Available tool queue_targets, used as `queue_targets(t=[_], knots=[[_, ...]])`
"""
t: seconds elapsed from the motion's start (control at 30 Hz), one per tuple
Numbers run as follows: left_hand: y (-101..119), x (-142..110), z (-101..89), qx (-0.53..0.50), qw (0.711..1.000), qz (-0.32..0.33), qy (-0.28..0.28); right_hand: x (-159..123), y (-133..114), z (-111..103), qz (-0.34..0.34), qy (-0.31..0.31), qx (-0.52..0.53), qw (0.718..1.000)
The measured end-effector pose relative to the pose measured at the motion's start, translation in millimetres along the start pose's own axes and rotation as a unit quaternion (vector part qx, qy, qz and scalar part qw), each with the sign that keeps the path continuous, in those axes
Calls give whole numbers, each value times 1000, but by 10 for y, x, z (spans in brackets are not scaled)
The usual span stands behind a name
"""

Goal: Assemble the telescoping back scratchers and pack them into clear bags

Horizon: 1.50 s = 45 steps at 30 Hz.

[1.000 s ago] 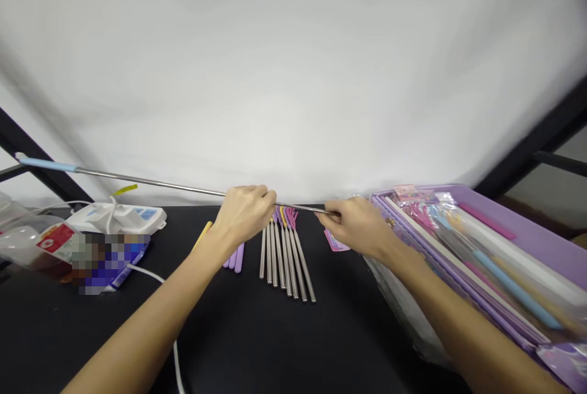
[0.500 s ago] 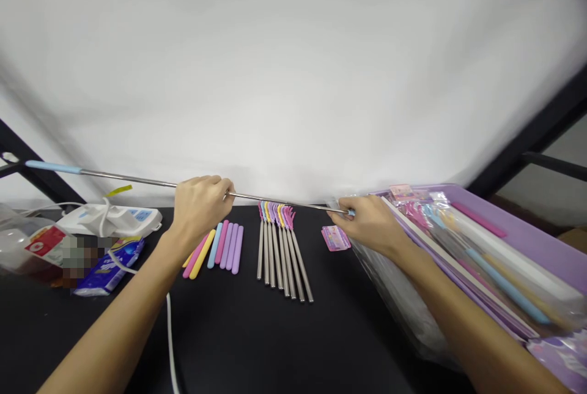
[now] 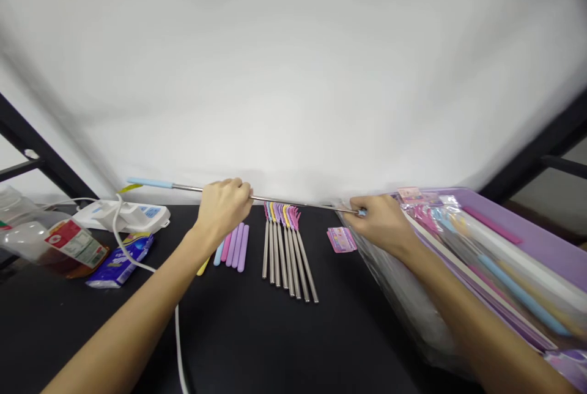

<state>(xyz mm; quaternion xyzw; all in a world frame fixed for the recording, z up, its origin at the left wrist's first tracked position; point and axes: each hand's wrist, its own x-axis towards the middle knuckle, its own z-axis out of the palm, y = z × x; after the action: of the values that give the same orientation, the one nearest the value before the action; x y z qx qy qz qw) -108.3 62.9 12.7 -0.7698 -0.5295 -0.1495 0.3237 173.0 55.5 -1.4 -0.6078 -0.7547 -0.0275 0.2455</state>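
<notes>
Stainless-steel rod (image 3: 293,202) held level in both hands above a black table (image 3: 92,333).

Left hand (image 3: 222,210) closes around the rod's middle; right hand (image 3: 380,223) pinches narrowly near its right end. Long axis runs left-right, dipping slightly rightward, pale blue sleeve (image 3: 149,183) pointing far left. A slipped pinch could drop the rod onto the row of steel rods (image 3: 287,265) below; swung left, the sleeve could strike the white power strip (image 3: 121,215).

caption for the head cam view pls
Left hand, right hand hold a steel rod above lined-up steel sticks
</notes>
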Motion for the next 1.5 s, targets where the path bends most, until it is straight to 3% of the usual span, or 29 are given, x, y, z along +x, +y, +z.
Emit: queue_targets(t=[0.07,0.13,0.23,0.3,0.43,0.5,0.63,0.7,0.8,0.9,1.1,1.23,1.37,1.5], knots=[[32,-22,38,-7,1000,-13,-18,-9,-27,20,9,-2,-11,1000],[167,-51,47,-37,999,20,-13,-29,-101,52,11,-4,-21,1000],[275,-104,32,-67,993,96,34,-63,-146,62,5,-11,-17,1000],[172,-140,38,-52,990,119,62,-75,-105,32,5,-20,-10,1000],[-123,-195,96,10,998,34,56,-52,-47,-17,25,-9,-20,999],[-104,-209,110,5,999,11,33,-32,-94,-2,26,-10,-26,999],[119,-197,69,-46,996,68,18,-10,-178,39,16,-22,-34,999],[113,-173,43,-47,995,83,24,-4,-134,24,10,-28,-37,999],[-62,-140,46,-1,999,34,18,10,-17,-35,32,-13,-53,998],[-145,-135,83,19,999,-26,-40,29,5,-68,42,-7,-70,997],[110,-138,61,-16,994,-46,-102,31,-134,12,29,-6,-75,997],[75,-98,-19,0,990,-62,-123,1,-158,101,14,-10,-71,997],[118,-53,-100,-14,993,-22,-118,-60,-305,195,-46,24,-89,995],[354,-40,-178,-58,993,24,-102,-141,-530,243,-104,69,-91,988]])
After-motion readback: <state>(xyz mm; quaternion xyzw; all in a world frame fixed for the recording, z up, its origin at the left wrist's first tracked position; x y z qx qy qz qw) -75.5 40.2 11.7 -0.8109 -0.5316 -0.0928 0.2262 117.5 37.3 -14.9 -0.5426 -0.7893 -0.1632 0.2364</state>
